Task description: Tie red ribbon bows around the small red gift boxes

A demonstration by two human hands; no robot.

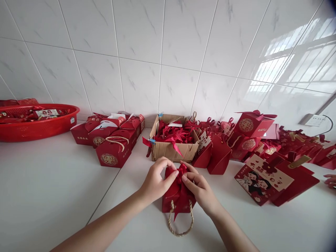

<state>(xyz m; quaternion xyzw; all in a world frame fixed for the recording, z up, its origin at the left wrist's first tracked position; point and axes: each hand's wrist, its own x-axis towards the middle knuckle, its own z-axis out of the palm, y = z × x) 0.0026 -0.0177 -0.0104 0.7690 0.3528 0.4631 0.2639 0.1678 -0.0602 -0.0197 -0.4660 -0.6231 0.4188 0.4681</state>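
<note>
A small red gift box stands on the white table in front of me, its twisted rope handle hanging toward me. A red ribbon bow lies on its top, one tail running down the near side. My left hand pinches the bow's left part between thumb and fingers. From the other side, my right hand grips its right part, thumb near the knot. The fingers partly cover the loops. Just behind the box is a cardboard box full of red ribbons.
Several red gift boxes stand back left, beside a red plastic basket of packets. More red boxes line the wall to the right. A box with a printed couple stands nearer. Another person's hand shows at the right edge.
</note>
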